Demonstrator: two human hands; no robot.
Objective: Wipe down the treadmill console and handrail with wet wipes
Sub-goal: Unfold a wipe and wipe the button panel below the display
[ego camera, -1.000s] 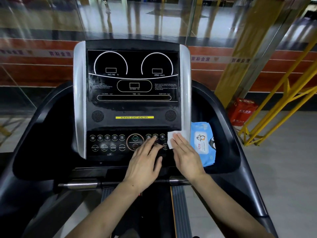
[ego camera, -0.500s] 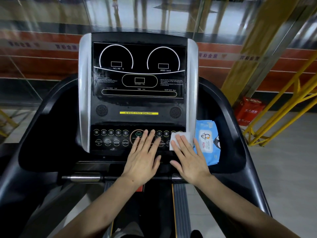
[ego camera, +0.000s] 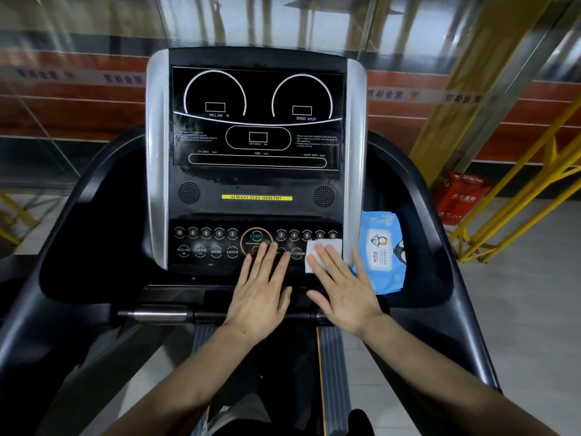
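A white wet wipe point(ego camera: 323, 251) is pressed flat against the button panel of the treadmill console point(ego camera: 256, 152) by the straight fingers of the right hand point(ego camera: 342, 291). The left hand point(ego camera: 261, 294) is laid flat, released, beside it. A blue wipes pack point(ego camera: 382, 251) is seen just right of the console.

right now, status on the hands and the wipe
Right hand flat, fingers pressing the white wipe on the button panel. Left hand open, flat beside it by START. Wipes pack right of console, nothing blocking.

right hand point(ego camera: 342, 294) flat on wipe point(ego camera: 323, 251), console point(ego camera: 256, 136) button panel | left hand point(ego camera: 261, 297) flat beside it
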